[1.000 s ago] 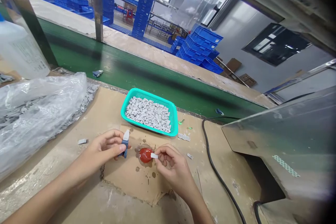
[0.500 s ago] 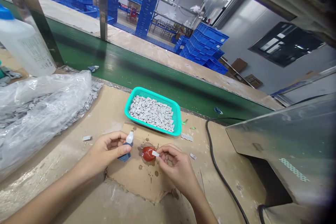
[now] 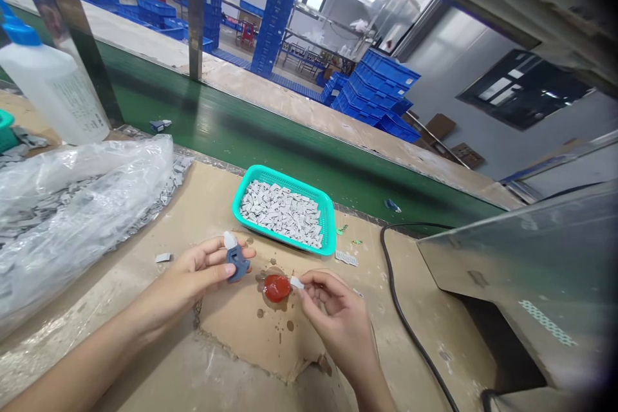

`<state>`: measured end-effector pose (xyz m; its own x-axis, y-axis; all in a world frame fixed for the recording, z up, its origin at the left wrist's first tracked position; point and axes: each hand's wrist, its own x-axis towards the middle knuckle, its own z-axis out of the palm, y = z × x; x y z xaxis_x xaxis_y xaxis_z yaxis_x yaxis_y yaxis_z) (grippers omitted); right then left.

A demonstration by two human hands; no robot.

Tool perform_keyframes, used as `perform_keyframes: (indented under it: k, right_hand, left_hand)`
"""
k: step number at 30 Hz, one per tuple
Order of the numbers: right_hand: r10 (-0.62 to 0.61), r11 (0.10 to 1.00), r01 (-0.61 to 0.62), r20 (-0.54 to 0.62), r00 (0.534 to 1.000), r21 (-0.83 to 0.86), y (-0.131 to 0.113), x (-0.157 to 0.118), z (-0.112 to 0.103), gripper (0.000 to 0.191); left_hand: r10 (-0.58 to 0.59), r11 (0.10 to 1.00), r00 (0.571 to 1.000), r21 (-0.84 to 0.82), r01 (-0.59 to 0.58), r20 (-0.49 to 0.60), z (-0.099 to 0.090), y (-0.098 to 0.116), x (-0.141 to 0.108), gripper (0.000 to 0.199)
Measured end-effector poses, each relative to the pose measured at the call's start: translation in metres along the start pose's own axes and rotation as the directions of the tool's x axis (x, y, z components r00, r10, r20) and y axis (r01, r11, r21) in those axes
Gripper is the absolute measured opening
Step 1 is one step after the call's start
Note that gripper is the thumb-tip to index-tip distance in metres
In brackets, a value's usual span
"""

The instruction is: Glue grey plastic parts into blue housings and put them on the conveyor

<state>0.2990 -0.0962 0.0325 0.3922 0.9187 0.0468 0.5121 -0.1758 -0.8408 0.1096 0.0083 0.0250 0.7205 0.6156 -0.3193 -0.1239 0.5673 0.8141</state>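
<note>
Pinching a small white piece (image 3: 297,282) between thumb and forefinger, the right hand (image 3: 335,312) hovers just beside a red dab (image 3: 277,288) on a cardboard sheet (image 3: 251,328). The left hand (image 3: 197,268) has its fingers curled narrowly around a blue part (image 3: 237,263) with a white tip, held near the dab. The step in hand looks like close work on that one piece at the dab, and it seems to call for a steady, careful pinch. Just beyond lies a teal tray (image 3: 290,181) heaped with grey pieces (image 3: 281,215). The tan table (image 3: 145,367) also carries a plastic bag (image 3: 82,206) of similar pieces, and a black cable (image 3: 405,309) runs across it. Behind it, a green conveyor (image 3: 207,141) passes, with stacked blue crates (image 3: 376,93) across the room.
</note>
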Motion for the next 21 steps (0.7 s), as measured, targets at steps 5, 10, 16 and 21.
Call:
perform_keyframes:
  k: [5,10,16,21]
  right_hand:
    - [0.000,0.997,0.002,0.015,1.000,-0.076,0.000,-0.003,-0.003,0.007]
    - [-0.051,0.991,0.055,0.034,0.998,-0.119,-0.001,-0.003,0.000,0.006]
    - [-0.135,0.988,0.131,-0.045,0.990,-0.081,-0.016,-0.007,-0.003,0.007]
    - [-0.074,0.991,0.082,-0.075,0.994,0.105,-0.026,-0.010,0.005,0.007]
  left_hand:
    - [0.025,1.000,0.997,-0.006,-0.024,0.070,-0.001,-0.001,0.001,0.041]
    - [0.009,0.999,0.997,0.041,-0.013,0.075,0.002,-0.002,-0.001,0.041]
    - [0.023,1.000,0.994,-0.004,-0.022,0.105,0.006,-0.003,-0.002,0.035]
    - [0.069,0.997,0.995,0.016,-0.070,0.076,0.007,-0.008,-0.002,0.033]
